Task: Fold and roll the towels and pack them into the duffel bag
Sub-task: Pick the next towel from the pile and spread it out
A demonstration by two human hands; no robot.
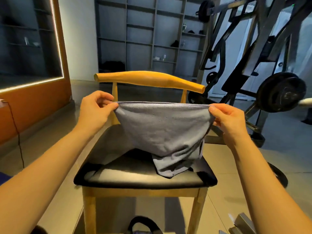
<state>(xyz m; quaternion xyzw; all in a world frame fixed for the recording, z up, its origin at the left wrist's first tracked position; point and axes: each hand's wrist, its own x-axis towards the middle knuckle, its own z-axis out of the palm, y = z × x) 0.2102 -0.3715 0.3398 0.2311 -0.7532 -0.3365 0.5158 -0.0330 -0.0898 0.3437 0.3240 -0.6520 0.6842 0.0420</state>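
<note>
A grey towel [162,127] hangs stretched between my hands above a wooden chair [148,80]. My left hand [96,108] pinches its upper left corner and my right hand [226,117] pinches its upper right corner. The top hem runs taut and level between them. The towel's lower end sags onto the chair's black seat [128,174] and bunches there. At the bottom edge of the view a black curved handle [143,223] shows, possibly part of the duffel bag; the rest of it is out of sight.
A weight machine with black plates [280,92] stands close on the right behind the chair. Grey shelving [148,36] lines the far wall. An orange cabinet with a lit glass panel [30,92] stands at the left. Metal pieces [243,223] lie at the bottom right.
</note>
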